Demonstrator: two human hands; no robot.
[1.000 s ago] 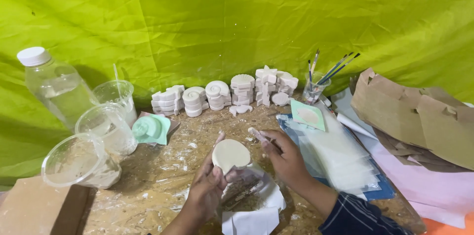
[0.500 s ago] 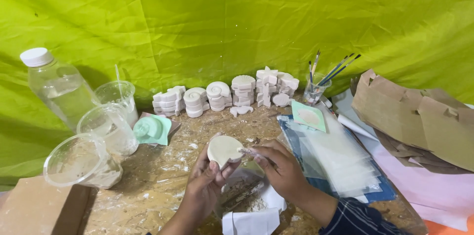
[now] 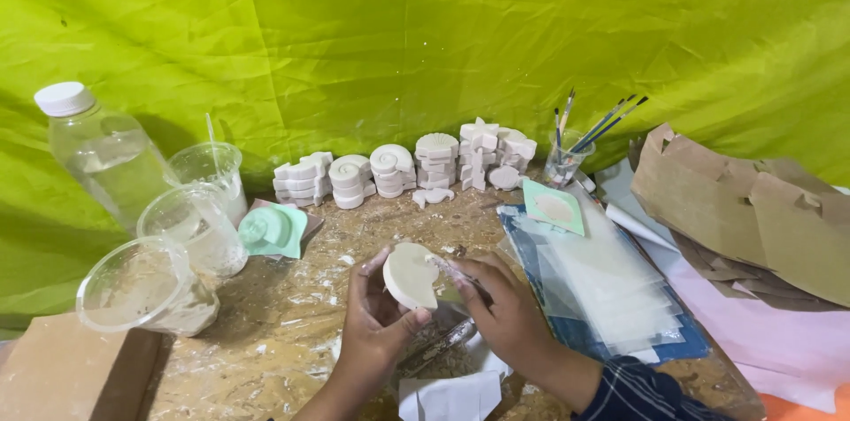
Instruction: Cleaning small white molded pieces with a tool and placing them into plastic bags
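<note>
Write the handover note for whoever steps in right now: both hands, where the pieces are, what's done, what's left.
Left hand holds a white shell-shaped plaster cast upright over the board.
Right hand grips a thin tool against the cast's edge.
Done: finished casts stacked in a row along the green backdrop.
Left: the held cast is not yet in that row.
Nearby: green mould, plastic cups, brush jar.
</note>
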